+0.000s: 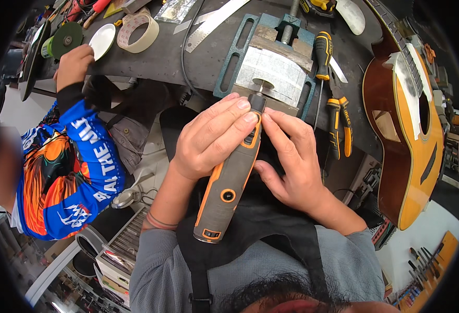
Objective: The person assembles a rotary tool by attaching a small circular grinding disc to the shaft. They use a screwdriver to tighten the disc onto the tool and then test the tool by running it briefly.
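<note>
My left hand (213,135) wraps round the upper body of a grey and orange rotary tool (219,201), fingers lying over its top. My right hand (292,159) holds the same tool from the other side, fingertips against its neck and thumb alongside the body. A small thin cutting disc (263,83) sits at the tool's tip. It is over a pale metal plate (281,68) clamped in a teal drill-press vise (304,34); whether disc and plate touch, I cannot tell.
Right of the vise lie a screwdriver (323,55) and pliers (334,128). An acoustic guitar (404,156) stands at far right. Steel rulers (216,23), a tape roll (126,32) and a cable (185,65) lie left. A co-worker in a blue jersey (91,151) reaches onto the bench at left.
</note>
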Demonstrator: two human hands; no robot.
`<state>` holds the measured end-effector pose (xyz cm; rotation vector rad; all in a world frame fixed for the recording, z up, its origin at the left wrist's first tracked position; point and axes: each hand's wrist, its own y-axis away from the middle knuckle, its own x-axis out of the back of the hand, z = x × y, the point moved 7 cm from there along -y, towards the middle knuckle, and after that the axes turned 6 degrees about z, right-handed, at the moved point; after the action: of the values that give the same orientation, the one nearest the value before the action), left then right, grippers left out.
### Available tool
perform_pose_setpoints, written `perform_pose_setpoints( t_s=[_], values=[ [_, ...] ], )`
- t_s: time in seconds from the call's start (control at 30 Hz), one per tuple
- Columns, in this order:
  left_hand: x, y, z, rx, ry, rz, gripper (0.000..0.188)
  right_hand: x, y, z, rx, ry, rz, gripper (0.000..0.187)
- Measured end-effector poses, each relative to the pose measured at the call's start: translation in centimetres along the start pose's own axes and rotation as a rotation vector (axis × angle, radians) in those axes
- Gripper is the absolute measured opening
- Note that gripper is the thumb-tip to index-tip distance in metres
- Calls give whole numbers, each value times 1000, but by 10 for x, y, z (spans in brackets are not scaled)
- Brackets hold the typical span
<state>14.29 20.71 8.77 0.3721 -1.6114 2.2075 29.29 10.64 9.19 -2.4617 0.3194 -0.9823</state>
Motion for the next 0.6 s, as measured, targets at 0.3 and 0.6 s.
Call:
perform_pose_setpoints(
  t_s=[0.3,0.6],
  values=[
    [-1,2,1,6,11,40,42,1,2,-2,1,3,5,90],
    [1,4,0,10,7,39,41,0,1,-3,-2,5,5,92]
  ],
)
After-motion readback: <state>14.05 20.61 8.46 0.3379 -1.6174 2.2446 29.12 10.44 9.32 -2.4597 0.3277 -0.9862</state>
